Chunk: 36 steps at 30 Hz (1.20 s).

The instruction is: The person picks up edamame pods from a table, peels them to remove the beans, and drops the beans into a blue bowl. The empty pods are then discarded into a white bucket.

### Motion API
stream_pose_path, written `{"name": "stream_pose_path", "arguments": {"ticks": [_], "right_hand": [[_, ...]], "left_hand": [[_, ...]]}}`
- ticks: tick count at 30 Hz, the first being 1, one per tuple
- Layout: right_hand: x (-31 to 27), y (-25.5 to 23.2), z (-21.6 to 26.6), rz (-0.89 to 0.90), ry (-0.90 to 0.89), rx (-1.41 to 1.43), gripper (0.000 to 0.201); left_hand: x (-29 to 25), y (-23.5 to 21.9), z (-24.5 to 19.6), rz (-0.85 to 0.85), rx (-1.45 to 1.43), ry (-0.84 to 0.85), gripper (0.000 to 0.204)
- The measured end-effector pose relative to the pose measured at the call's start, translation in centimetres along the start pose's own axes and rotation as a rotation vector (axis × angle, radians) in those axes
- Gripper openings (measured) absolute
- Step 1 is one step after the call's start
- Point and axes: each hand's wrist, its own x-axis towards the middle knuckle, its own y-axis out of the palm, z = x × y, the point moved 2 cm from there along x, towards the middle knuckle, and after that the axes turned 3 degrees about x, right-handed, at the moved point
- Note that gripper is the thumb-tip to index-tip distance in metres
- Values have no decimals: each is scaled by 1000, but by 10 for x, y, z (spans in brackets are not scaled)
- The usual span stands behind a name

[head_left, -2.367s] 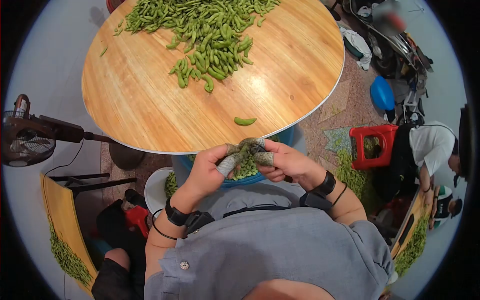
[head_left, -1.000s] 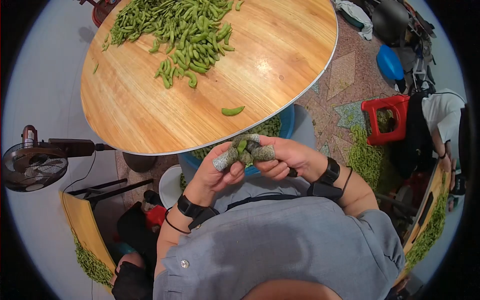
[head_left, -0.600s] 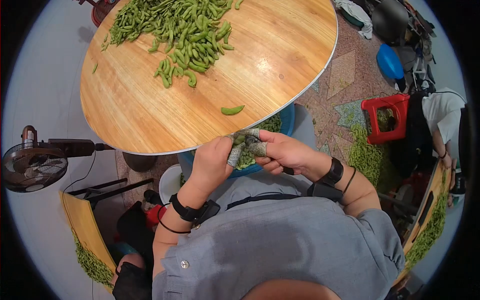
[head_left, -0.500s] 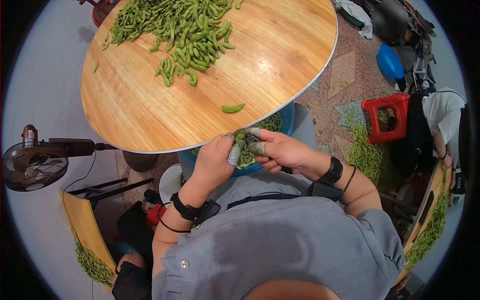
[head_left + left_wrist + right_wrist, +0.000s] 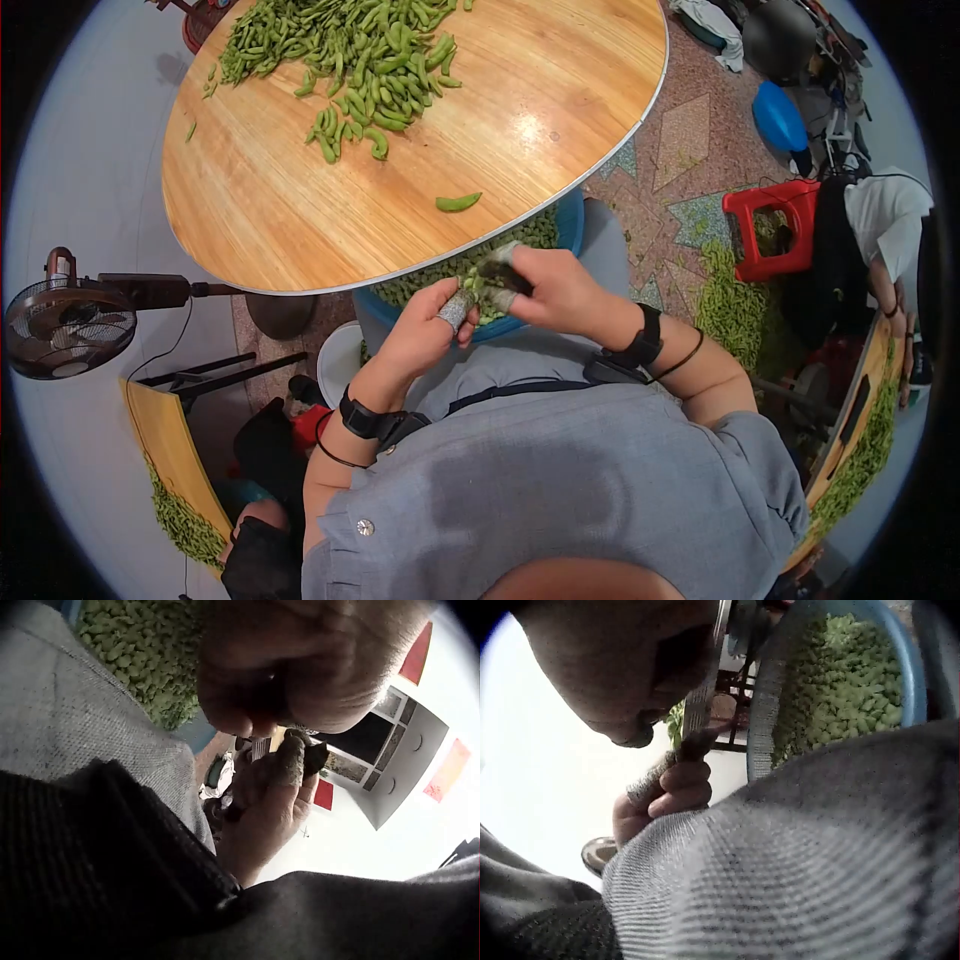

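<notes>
My left hand (image 5: 418, 330) pinches a green edamame pod (image 5: 472, 283) between thumb and fingers, over the near side of a blue basin (image 5: 572, 225) in my lap. My right hand (image 5: 562, 288) grips at the same pod from the other side, thumb and forefinger at its end, blurred by motion. Grey tape wraps the thumb and forefinger tips of both hands. Shelled green beans (image 5: 847, 690) fill much of the basin, partly under the table edge. In the right wrist view the pod stands upright above the left hand's taped thumb (image 5: 651, 778).
A round wooden table (image 5: 300, 210) lies ahead, with a heap of pods (image 5: 370, 60) at its far side and a single pod (image 5: 458, 202) near its front edge. A white bucket (image 5: 340, 365) and a fan (image 5: 70, 320) stand left. A red stool (image 5: 775, 235) and a seated person (image 5: 885, 225) are right.
The hands first worked close together at a pod; now the right hand has swung up and a little away, its wrist turned over. The left hand stays low. The view has shifted slightly.
</notes>
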Motion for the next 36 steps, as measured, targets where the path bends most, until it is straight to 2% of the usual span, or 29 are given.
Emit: {"name": "stream_pose_path", "arguments": {"ticks": [2, 4, 7, 10, 12, 16, 18, 21, 25, 27, 31, 33, 36], "right_hand": [[4, 4, 7, 71, -259, -383, 24], [6, 6, 7, 44, -220, -343, 25], [11, 7, -2, 56, -277, -272, 24], [12, 10, -6, 159, -263, -228, 24], [12, 13, -7, 238, -211, -257, 25], [18, 13, -15, 236, -224, -223, 26], [22, 10, -20, 331, -157, -110, 24], [22, 14, -28, 344, -151, -38, 23], [21, 11, -40, 288, -87, -82, 24], [21, 10, -42, 138, -170, -167, 23], [16, 7, -29, 84, -172, -172, 24], [13, 12, -26, 77, -244, -193, 26], [12, 11, -22, 51, -186, -270, 28]], "left_hand": [[-1, 5, -1, 1, 39, 11, 20], [-3, 7, -7, 1, 80, 25, 20], [-8, 4, -11, 20, 217, 13, 18], [-10, 1, -2, 81, 191, 4, 17], [-9, 0, 3, 88, 281, -62, 18], [-5, 1, 0, 52, 219, -47, 18], [-4, -1, 4, 87, 140, -88, 18], [-6, -4, 8, 84, 109, -126, 22], [-8, -5, 8, 51, 136, -121, 22], [-5, -6, 6, -36, 186, -107, 30], [-1, -9, 7, -59, 225, -99, 29], [-2, -7, 8, -64, 278, -89, 28], [-3, -9, 10, -102, 333, -78, 26]]}}
